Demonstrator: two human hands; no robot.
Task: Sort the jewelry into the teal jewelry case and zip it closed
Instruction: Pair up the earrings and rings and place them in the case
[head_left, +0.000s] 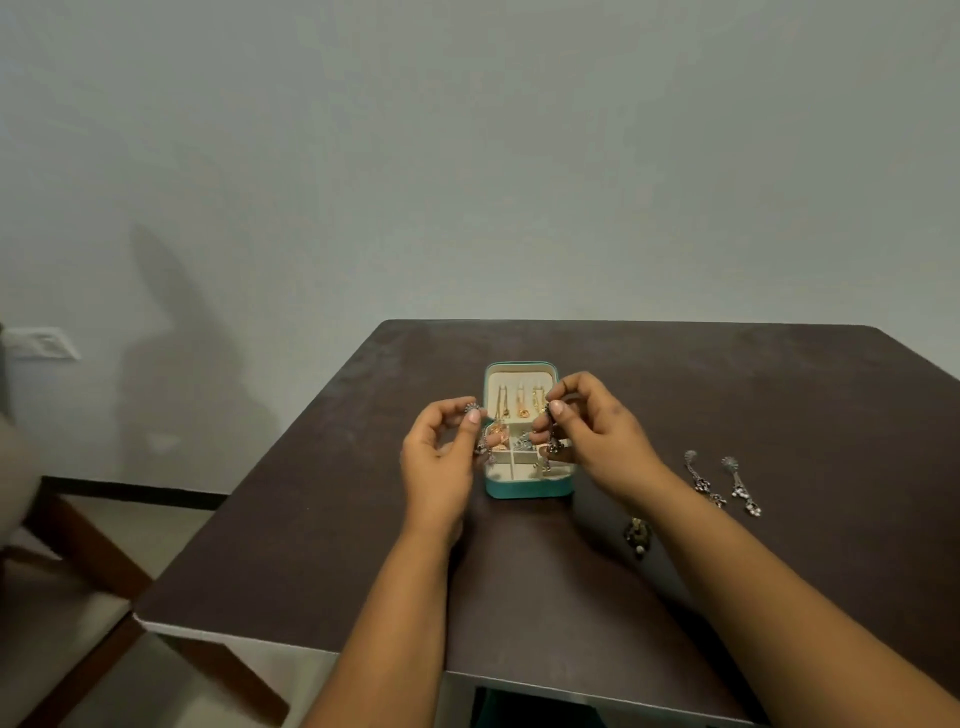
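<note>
The teal jewelry case (530, 487) lies open in the middle of the dark table, its cream lid holding three hanging pieces and its compartments holding gold and silver items. My left hand (439, 457) pinches a silver dangling earring (474, 410) by its top, just left of the case. My right hand (592, 431) pinches a matching silver earring (551, 441) above the case's right side. Two long silver earrings (727, 483) lie on the table to the right. A small dark earring (638, 535) lies near my right forearm.
The dark brown table (311, 545) ends at its front edge close to me and at a left edge beside a wooden chair (78, 545). A grey wall stands behind, with a switch plate (44, 343) at the left.
</note>
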